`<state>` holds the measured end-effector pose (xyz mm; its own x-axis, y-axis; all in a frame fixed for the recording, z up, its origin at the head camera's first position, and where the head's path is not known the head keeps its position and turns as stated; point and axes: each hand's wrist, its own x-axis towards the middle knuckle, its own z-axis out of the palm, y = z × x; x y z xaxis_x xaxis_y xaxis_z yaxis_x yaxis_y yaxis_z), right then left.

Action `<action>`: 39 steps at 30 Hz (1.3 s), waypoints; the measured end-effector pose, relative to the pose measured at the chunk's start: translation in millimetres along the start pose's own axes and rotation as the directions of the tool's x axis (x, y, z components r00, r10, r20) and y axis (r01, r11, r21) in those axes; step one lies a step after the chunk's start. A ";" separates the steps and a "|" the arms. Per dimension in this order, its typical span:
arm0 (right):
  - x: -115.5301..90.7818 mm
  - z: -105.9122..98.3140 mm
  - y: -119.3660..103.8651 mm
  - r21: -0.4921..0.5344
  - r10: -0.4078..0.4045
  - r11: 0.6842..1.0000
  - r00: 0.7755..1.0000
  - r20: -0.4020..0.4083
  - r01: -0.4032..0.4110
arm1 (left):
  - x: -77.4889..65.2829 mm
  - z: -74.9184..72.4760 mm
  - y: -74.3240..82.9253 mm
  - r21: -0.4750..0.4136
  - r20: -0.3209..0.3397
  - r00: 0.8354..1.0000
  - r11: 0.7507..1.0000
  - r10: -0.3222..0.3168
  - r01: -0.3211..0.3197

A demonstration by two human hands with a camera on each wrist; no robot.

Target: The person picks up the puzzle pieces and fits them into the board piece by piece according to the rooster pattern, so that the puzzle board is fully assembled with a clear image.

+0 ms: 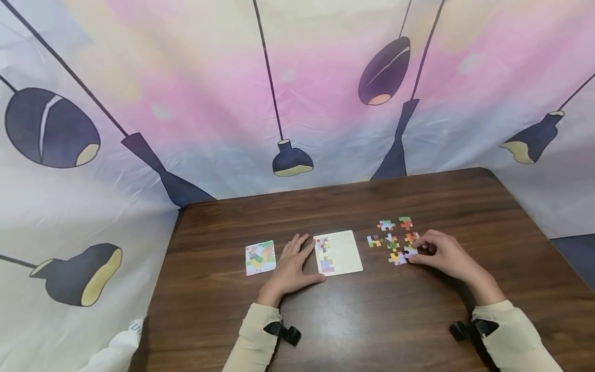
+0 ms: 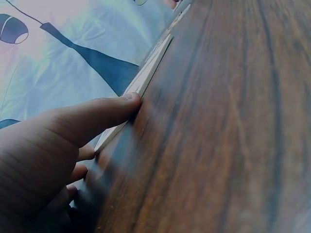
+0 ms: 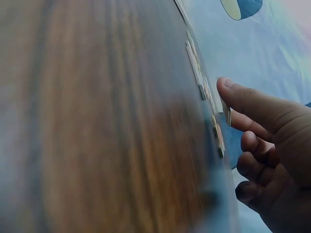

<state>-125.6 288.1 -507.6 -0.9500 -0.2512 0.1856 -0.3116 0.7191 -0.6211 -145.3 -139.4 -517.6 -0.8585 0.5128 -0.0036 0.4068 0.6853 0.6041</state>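
My left hand (image 1: 290,268) lies spread on the table, its thumb and forefinger touching the left side and lower corner of a pale puzzle board (image 1: 346,253). Along the board's left side sit puzzle pieces, some at the top left and a lilac one (image 1: 327,265) at the bottom left. To the right, my right hand (image 1: 443,256) pinches a small puzzle piece (image 3: 226,112) between thumb and forefinger, just above the table. Loose colourful puzzle pieces (image 1: 396,258) lie beside and beyond those fingertips. In the left wrist view, the thumb (image 2: 116,110) presses the board's edge.
A square picture card (image 1: 260,258) lies left of my left hand. The dark wooden table (image 1: 344,320) reaches back to a cloth backdrop (image 1: 209,103) printed with lamps. Black straps with small devices (image 1: 290,336) are on both wrists.
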 end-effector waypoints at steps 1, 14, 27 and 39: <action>1.7 0.9 -1.1 -0.001 0.000 1.000 1.000 0.003 0.000 | -0.2 0.4 -0.2 -0.001 0.001 1.000 1.000 -0.002 0.002; 29.2 24.5 -23.4 0.027 -0.068 0.997 0.997 0.036 0.067 | 0.3 -0.2 0.5 -0.004 0.002 1.000 1.000 0.008 -0.008; 57.9 63.0 -62.1 0.070 -0.211 0.976 0.973 0.097 0.205 | -1.1 -1.5 0.1 0.009 -0.002 1.000 1.000 0.006 -0.006; 68.9 81.5 -86.0 0.102 -0.211 0.976 0.954 0.212 0.193 | -0.9 0.6 -2.7 0.030 -0.005 1.000 0.999 0.013 -0.013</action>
<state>-162.4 156.2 -503.5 -0.8358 -0.5291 0.1464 -0.4852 0.5870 -0.6481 -145.5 -141.4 -519.7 -0.8546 0.5192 0.0080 0.4269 0.6939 0.5798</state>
